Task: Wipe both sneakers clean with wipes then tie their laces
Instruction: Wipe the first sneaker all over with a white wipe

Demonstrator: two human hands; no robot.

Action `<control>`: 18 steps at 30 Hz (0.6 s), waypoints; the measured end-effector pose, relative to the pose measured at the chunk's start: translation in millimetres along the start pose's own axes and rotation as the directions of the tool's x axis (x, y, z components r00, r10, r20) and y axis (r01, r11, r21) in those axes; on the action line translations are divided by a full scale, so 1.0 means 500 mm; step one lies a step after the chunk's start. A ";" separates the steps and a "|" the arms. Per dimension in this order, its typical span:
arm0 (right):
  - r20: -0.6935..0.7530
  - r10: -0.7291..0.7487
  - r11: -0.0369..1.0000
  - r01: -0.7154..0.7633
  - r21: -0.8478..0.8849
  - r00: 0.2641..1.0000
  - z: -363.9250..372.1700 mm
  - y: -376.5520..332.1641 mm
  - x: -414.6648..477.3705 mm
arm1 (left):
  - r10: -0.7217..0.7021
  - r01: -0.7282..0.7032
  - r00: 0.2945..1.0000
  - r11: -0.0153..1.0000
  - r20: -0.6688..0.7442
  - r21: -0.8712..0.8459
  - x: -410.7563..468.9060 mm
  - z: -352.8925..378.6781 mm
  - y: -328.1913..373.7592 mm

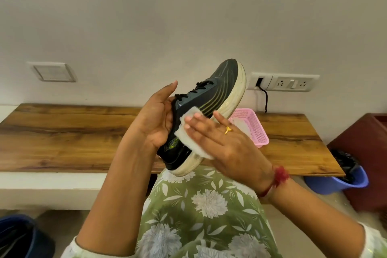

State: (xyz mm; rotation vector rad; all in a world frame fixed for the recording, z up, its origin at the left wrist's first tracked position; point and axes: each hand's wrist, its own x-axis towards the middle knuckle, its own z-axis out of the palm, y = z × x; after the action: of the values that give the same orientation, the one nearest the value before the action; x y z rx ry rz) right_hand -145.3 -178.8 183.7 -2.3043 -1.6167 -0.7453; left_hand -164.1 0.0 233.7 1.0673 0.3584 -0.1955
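Observation:
A dark sneaker (211, 92) with yellow-green stripes, black laces and a dirty white sole is held up in the air, toe pointing up and to the right. My left hand (157, 119) grips it at the collar, fingers curled into the opening. My right hand (222, 140) presses a white wipe (188, 130) flat against the shoe's side near the heel, fingers straight. Only one sneaker is in view.
A wooden bench top (69, 134) runs along the wall. A pink mesh basket (253, 128) holding white wipes sits on it behind the shoe. A blue bucket (345, 180) with a dark bag stands at right, a dark blue bin (18, 236) at lower left.

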 end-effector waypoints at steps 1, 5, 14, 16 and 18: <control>-0.026 0.069 0.998 -0.069 0.015 0.997 -0.003 0.006 0.005 | 0.003 -0.003 1.000 1.000 0.007 0.002 0.001 0.001 0.001; 0.031 -0.056 0.998 0.056 0.004 0.998 0.005 -0.021 0.013 | -0.021 0.022 0.998 1.000 0.054 -0.016 0.002 0.000 0.004; 0.034 -0.095 0.995 0.096 -0.031 0.995 0.001 -0.021 0.016 | -0.005 0.006 0.995 1.000 0.096 -0.011 0.009 -0.007 -0.004; -0.001 -0.017 0.999 0.017 -0.031 1.000 -0.010 -0.006 0.023 | 0.012 -0.015 0.993 0.999 0.118 0.032 0.011 -0.006 -0.007; -0.054 0.120 0.993 -0.120 0.006 0.991 -0.016 0.006 0.032 | 0.041 -0.049 0.994 0.996 0.099 0.079 0.012 -0.005 -0.010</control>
State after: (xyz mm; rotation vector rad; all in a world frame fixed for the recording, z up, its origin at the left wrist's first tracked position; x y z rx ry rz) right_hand -140.6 -170.7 199.4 -2.3340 -1.4413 -0.7702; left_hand -160.7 0.2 226.2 1.1405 0.2399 -0.2228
